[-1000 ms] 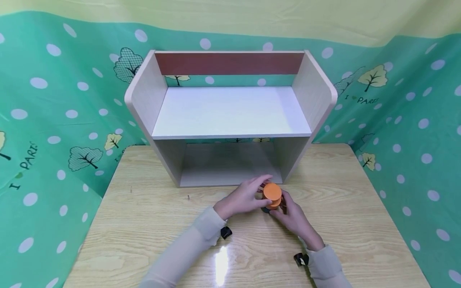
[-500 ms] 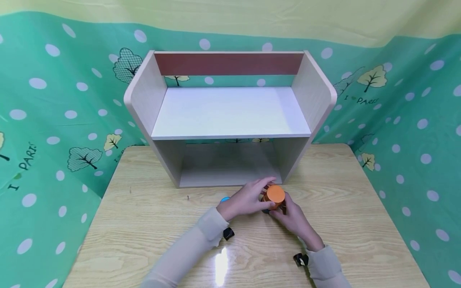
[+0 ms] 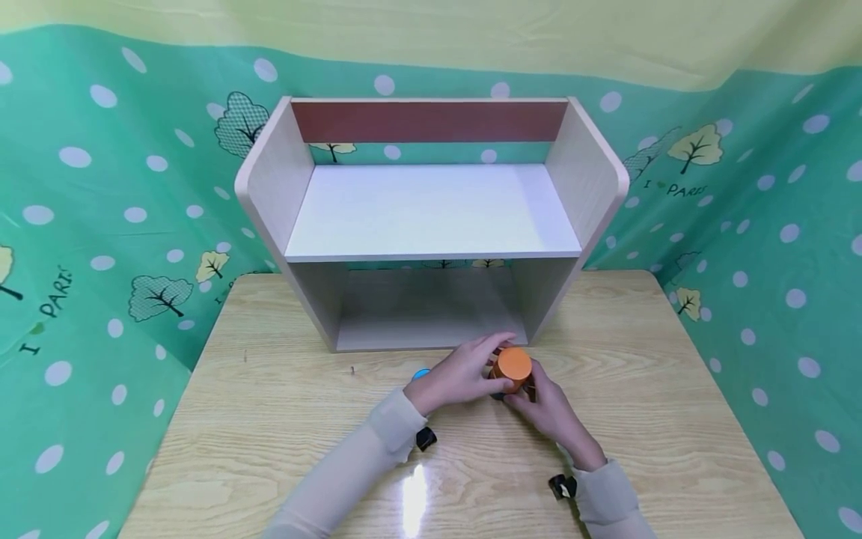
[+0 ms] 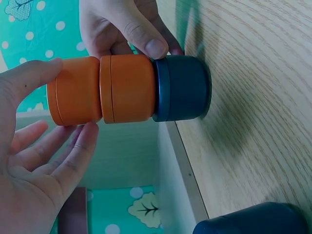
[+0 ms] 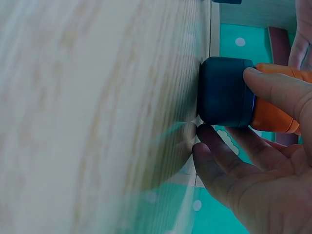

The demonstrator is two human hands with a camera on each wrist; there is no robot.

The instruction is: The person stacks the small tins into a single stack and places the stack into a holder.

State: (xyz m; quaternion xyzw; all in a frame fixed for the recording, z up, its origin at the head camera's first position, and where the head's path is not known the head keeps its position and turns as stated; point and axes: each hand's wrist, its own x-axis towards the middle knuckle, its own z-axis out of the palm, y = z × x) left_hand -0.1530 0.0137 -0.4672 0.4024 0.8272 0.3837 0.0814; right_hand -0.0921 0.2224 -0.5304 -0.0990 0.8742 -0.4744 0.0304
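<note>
Three small round-cornered lidded jars stand stacked upright on the table: a dark blue jar (image 4: 183, 88) at the bottom, an orange jar (image 4: 129, 88) in the middle and another orange jar (image 3: 515, 364) on top. My left hand (image 3: 461, 376) holds the top jar between thumb and fingers. Low on the stack, my right hand (image 3: 548, 408) has its thumb at the seam between the blue jar and the middle one, its fingers around the far side. Another blue jar (image 4: 253, 220) stands left of the stack, mostly hidden by my left wrist in the head view.
Just behind the hands stands a two-tier white shelf unit (image 3: 434, 209) with a brown back strip (image 3: 431, 121). Its lower board (image 3: 431, 303) reaches nearly to the stack. Wood-grain tabletop (image 3: 673, 419) extends around, and a green patterned curtain (image 3: 87, 224) hangs behind and at the sides.
The top orange jar, offset over the lower one a second ago, now sits in line with it. My left hand shifted slightly right and nearer, revealing the other blue jar's top. The right hand stayed.
</note>
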